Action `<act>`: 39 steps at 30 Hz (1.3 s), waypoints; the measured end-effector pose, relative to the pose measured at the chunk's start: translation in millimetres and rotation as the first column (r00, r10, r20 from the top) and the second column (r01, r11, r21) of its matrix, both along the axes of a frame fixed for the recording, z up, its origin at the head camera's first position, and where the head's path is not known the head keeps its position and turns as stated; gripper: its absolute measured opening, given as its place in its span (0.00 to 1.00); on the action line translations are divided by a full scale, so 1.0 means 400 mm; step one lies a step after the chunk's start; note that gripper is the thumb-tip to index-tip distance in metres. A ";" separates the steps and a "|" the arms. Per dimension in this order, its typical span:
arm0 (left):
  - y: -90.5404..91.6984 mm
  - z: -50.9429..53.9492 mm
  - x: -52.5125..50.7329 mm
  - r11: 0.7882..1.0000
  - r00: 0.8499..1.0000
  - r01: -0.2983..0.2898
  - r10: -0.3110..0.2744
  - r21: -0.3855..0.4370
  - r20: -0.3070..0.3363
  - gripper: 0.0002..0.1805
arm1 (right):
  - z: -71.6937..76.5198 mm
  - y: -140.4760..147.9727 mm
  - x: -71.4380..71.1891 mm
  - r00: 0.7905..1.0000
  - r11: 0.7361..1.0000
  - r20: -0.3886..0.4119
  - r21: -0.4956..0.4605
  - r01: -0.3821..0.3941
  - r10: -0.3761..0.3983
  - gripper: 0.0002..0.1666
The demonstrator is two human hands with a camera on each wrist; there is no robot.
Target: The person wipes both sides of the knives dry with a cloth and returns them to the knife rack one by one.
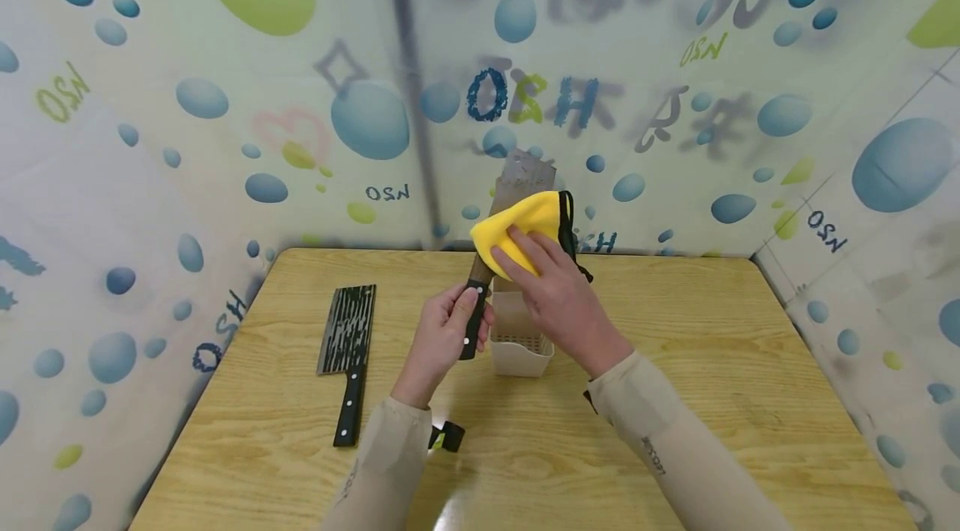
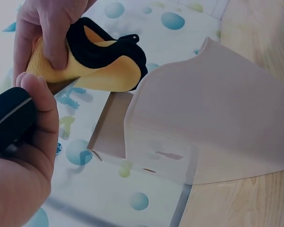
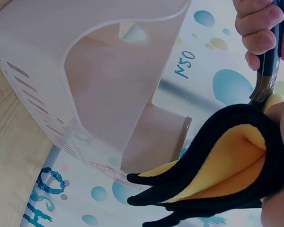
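Observation:
My left hand [image 1: 444, 331] grips the black handle [image 1: 473, 321] of a cleaver, whose blade [image 1: 517, 172] slants up and away above the table. My right hand [image 1: 566, 302] presses a yellow cloth [image 1: 525, 227] with black edging against the blade, fingers spread over it. In the left wrist view the cloth [image 2: 104, 71] wraps round the blade, a strip of metal [image 2: 61, 86] showing beneath it. The right wrist view shows the folded cloth [image 3: 227, 163] under my right hand [image 3: 280, 189], with the left fingers [image 3: 260, 33] round the handle. The cloth hides part of the blade.
A pale holder [image 1: 522, 358] with a slotted base stands on the wooden table [image 1: 675, 398] below the hands. A second cleaver [image 1: 350, 339], with dark streaks on its blade, lies at the left. A small black and green object [image 1: 450, 436] lies beside the left forearm. Patterned sheeting [image 1: 637, 97] surrounds the table.

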State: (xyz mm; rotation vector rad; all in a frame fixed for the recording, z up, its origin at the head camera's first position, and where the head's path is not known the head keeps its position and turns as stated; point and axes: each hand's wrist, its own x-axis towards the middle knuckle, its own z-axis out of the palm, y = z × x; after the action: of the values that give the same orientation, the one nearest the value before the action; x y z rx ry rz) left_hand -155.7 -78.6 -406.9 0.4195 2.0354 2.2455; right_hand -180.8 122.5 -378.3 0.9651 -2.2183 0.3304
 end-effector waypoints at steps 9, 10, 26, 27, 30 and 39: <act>-0.005 -0.013 0.000 0.999 1.000 0.014 -0.014 0.041 0.006 0.17 | 0.004 -0.002 -0.001 0.999 0.999 -0.025 0.034 0.029 -0.028 0.36; -0.006 -0.015 0.001 0.999 1.000 0.016 -0.016 0.041 0.003 0.18 | 0.006 -0.002 -0.002 0.999 0.999 -0.030 0.036 0.034 -0.033 0.36; -0.016 -0.036 0.028 0.997 0.999 0.034 -0.035 0.067 0.024 0.18 | 0.042 0.005 -0.033 0.997 0.995 -0.035 0.073 0.074 -0.071 0.37; -0.016 -0.036 0.030 0.997 0.999 0.035 -0.036 0.070 0.025 0.18 | 0.046 0.007 -0.035 0.997 0.995 -0.031 0.072 0.073 -0.071 0.36; -0.017 -0.038 0.031 0.996 0.999 0.040 -0.041 0.077 0.017 0.18 | 0.057 0.010 -0.044 0.997 0.995 -0.020 0.069 0.076 -0.075 0.35; -0.023 -0.046 0.028 0.994 0.998 0.067 -0.064 0.083 -0.028 0.21 | 0.085 0.017 -0.066 0.995 0.990 0.030 0.107 0.096 -0.100 0.35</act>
State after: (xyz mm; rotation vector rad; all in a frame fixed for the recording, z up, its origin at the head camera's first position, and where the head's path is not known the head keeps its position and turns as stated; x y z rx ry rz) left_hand -144.6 -88.0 -425.2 0.5162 1.9143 2.3043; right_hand -207.1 129.2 -344.1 0.9076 -2.3256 0.1878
